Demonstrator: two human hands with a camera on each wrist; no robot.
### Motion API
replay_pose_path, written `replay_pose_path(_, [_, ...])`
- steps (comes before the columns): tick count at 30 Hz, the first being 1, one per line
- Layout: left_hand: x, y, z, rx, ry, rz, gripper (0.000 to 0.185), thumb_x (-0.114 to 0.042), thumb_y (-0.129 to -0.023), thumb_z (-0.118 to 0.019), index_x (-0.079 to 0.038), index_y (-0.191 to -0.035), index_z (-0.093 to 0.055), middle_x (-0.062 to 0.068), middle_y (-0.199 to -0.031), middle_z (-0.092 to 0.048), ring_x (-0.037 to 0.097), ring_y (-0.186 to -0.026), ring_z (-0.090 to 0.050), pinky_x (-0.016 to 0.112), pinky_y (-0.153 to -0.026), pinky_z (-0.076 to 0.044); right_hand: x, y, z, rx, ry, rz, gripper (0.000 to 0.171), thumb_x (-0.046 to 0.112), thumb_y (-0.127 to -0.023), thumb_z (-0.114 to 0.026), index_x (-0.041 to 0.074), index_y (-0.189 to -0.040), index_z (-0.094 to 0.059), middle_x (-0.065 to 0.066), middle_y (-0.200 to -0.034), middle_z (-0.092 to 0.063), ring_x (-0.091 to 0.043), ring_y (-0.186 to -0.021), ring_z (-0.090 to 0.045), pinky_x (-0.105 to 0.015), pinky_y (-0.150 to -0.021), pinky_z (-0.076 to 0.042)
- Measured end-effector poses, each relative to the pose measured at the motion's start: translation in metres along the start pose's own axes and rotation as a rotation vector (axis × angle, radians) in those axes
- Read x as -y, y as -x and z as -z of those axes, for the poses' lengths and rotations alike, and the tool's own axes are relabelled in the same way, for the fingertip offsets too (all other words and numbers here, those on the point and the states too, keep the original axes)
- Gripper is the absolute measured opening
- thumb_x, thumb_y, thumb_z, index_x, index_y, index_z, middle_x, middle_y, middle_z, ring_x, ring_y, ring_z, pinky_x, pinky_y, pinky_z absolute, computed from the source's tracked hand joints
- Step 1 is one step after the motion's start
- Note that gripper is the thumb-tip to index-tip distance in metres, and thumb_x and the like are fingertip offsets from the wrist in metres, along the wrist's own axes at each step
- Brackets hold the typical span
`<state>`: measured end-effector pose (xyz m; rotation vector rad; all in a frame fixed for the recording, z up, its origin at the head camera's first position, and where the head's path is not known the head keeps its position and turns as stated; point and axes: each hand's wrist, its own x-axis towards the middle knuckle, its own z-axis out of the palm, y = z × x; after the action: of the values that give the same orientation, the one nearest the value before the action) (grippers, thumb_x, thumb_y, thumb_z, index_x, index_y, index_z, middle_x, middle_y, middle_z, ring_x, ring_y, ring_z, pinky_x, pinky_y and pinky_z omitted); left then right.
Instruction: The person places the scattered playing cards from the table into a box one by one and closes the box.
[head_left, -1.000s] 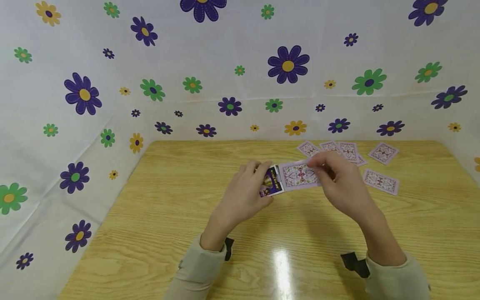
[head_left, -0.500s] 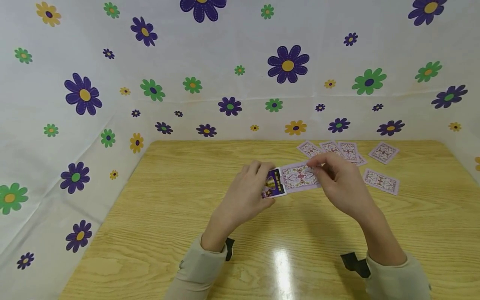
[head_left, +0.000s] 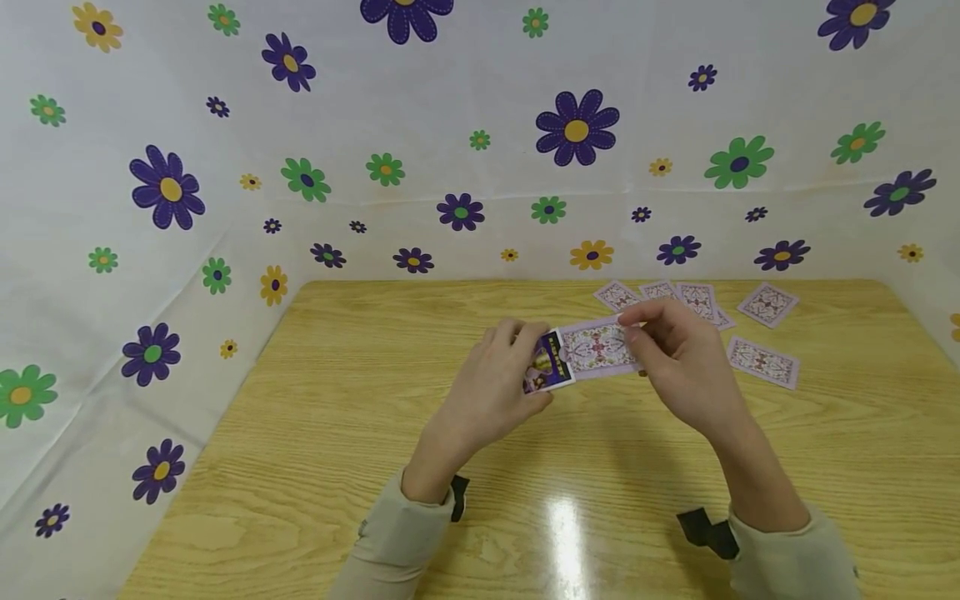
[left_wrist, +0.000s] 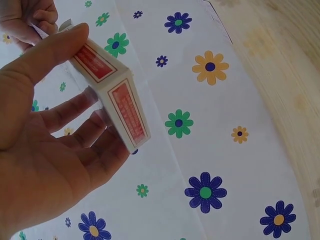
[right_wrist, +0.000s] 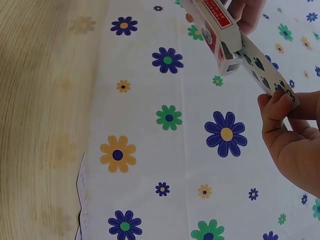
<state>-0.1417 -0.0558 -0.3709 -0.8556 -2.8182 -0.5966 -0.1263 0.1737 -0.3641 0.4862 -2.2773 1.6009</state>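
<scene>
My left hand (head_left: 491, 379) grips a card box (head_left: 545, 367), purple with a gold picture on the face seen in the head view. In the left wrist view the box (left_wrist: 125, 112) shows white sides with red panels, thumb on one side and fingers on the other. Thumb and fingers of my right hand (head_left: 693, 375) pinch the outer end of a playing card (head_left: 597, 347) with a pink patterned back. The card's other end lies in the mouth of the box. In the right wrist view, dark spade marks show on the card's face (right_wrist: 262, 67).
Several playing cards lie back up on the wooden table (head_left: 337, 400) at the far right, including one card (head_left: 763, 362) near my right hand and another card (head_left: 767, 306) behind it. A flowered white cloth (head_left: 480, 100) stands along the back and left.
The box has shifted slightly right over the card, so slightly less of the card shows outside it. Both hands keep their hold, and the cards on the table lie unmoved.
</scene>
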Motion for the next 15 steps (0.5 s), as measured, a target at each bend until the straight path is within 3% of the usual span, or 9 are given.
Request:
replay_pose_path(9, [0.0004,0.0001,0.0015,-0.04,0.044,-0.025,0.075,-0.02,-0.079,-0.085,-0.007,-0.141,-0.046,0.013,-0.127,-0.052,0.023,-0.105,-0.053,0.035,-0.088,-0.049,-0.0047,-0.0023,0.0034,0.034,-0.099,-0.066,0.012,-0.001,-0.099,-0.055,-0.002,-0.109,-0.061,-0.006,-0.089,-0.061,-0.015,-0.068,-0.056,-0.023,-0.058,-0.053])
replay_pose_path(15, [0.0014,-0.0001,0.0038,-0.046,0.044,-0.036,0.075,-0.021,-0.079,-0.085,-0.006,-0.141,-0.046,0.013,-0.127,-0.051,0.022,-0.104,-0.053,0.034,-0.087,-0.049,-0.0091,-0.0049,0.005,0.055,-0.288,-0.153,0.013,0.005,-0.098,-0.06,-0.004,-0.108,-0.058,-0.01,-0.094,-0.061,-0.015,-0.075,-0.063,-0.026,-0.063,-0.058])
